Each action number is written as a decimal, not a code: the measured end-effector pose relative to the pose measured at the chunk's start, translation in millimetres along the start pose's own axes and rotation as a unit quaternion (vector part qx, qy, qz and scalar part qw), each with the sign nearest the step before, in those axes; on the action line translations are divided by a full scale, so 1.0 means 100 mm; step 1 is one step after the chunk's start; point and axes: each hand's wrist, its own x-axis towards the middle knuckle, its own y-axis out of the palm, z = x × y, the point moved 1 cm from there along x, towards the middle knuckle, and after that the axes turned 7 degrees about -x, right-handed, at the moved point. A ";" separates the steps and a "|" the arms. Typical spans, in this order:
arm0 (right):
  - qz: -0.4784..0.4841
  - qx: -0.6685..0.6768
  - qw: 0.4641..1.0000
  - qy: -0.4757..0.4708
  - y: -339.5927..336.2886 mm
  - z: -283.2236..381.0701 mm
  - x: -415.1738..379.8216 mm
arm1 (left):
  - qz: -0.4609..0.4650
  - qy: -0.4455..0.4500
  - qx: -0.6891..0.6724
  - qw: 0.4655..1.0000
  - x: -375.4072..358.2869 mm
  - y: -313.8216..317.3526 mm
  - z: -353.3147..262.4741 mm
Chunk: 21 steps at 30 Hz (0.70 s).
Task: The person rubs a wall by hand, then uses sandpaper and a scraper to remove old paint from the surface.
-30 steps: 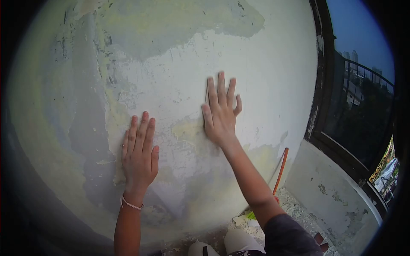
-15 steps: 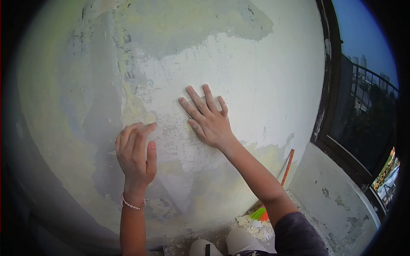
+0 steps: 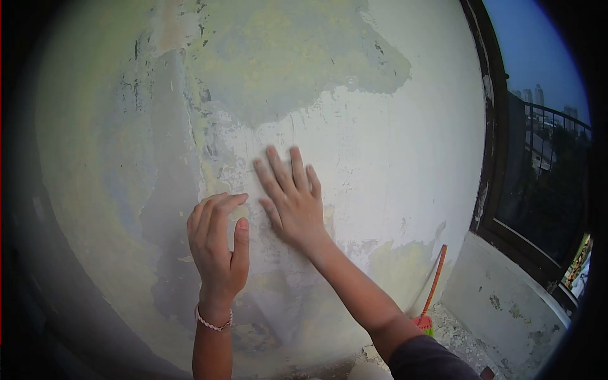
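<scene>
My right hand (image 3: 291, 206) lies flat on the wall (image 3: 380, 164), fingers spread and slightly blurred, over the white area with peeled patches. To its left is my left hand (image 3: 220, 244), raised near the wall with its fingers bent and the thumb apart. Nothing shows between the fingers of either hand. A braided bracelet (image 3: 214, 323) circles the left wrist. Grey and yellowish-green patches (image 3: 272, 69) show where the white layer is gone. Whether the left fingertips touch the wall is unclear.
At the right stands a dark-framed window (image 3: 491, 158) with a railing and buildings outside. Below it is a low, stained wall (image 3: 500, 291). A broom (image 3: 436, 278) with an orange handle leans in the corner, with debris (image 3: 456, 329) on the floor there.
My right hand has slid left across the wall, closer to my left hand. The view has tilted up somewhat, so the wall patches and broom sit lower and further right.
</scene>
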 end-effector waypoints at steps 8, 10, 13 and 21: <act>-0.098 -0.071 0.991 0.050 -0.30 -0.57 0.74 | 0.056 0.021 0.009 0.998 0.01 0.02 0.18; -0.166 -0.054 0.974 0.146 -0.26 -0.63 1.18 | 0.047 0.016 0.011 0.999 0.11 0.01 0.26; -0.182 -0.052 0.963 0.190 -0.18 -0.17 1.38 | -0.003 0.011 -0.019 1.000 0.19 -0.03 0.22; -0.049 -0.121 0.988 -0.082 -0.37 -0.58 1.15 | -0.078 0.030 -0.018 0.996 0.38 -0.02 0.02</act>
